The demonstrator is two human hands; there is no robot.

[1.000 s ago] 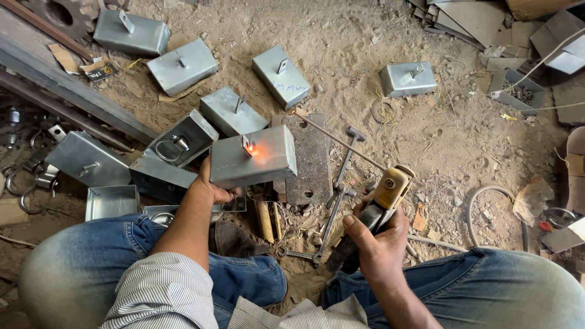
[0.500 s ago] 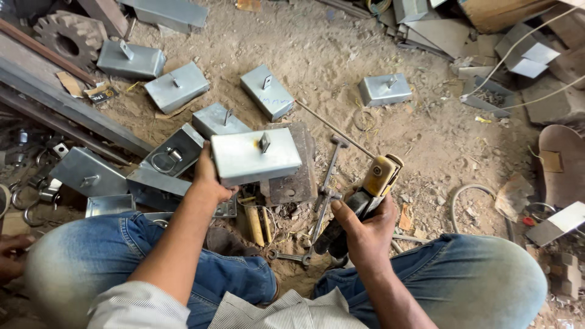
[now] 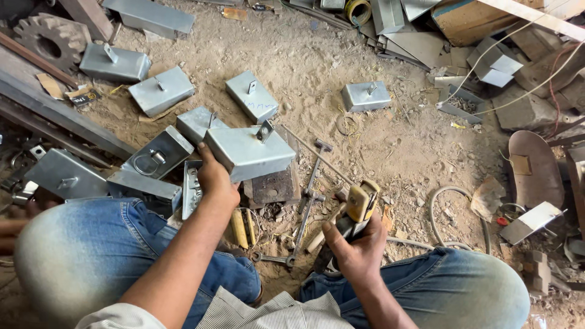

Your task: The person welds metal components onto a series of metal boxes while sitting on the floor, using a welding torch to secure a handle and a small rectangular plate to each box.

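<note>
While the left hand [image 3: 216, 180] holds a grey metal box [image 3: 248, 152] by its near edge above the sandy floor [image 3: 390, 146], the right hand [image 3: 359, 247] grips a yellow-tipped tool [image 3: 358, 204] between the knees.

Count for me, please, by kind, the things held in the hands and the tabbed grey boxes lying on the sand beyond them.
Grey box in left hand: 1
Yellow-handled tool in right hand: 1
Tabbed boxes on sand: 5
Total: 7
</note>
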